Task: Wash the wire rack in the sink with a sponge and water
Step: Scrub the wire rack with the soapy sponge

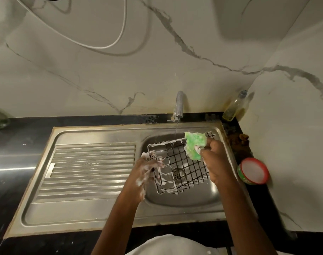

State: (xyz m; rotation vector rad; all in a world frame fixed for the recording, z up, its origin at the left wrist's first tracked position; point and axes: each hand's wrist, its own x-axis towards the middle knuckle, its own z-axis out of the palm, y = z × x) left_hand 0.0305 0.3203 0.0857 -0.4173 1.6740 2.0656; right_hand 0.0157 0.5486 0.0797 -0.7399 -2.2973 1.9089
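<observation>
Down at the bottom edge, a white garment (pixel 168 245) fills the foreground, and both forearms reach up from it into the sink (pixel 94 214). Over on the left, the ribbed drainboard (pixel 91 168) sits bare and wet. Moving in, the left hand (pixel 147 172), thick with foam, has its fingers curled round the near-left side of the wire rack (pixel 182 168) and is holding it tilted up above the basin, right over the drain (pixel 177 174). Suds cling along the wires. A thin stream drops from the tap (pixel 179 105) onto the rack's far edge.

Now the right hand (pixel 214 159): fingers pinched tight on the green sponge (pixel 194 147), pressing it against the rack's far-right corner. Scrubbing looks well along, rinsing not yet done. To do this step well, I'd say keep that left grip firm, since soapy wire slips, work the sponge along each bar and into the crossings, then turn the rack under the stream.

Containers, on the right: a clear bottle (pixel 234 109) in the corner holds yellowish liquid, roughly half full. Nearer, a round red-rimmed tub (pixel 253 171) lies open, showing a pale, whitish filling, likely dish soap paste, but I can't be sure.
</observation>
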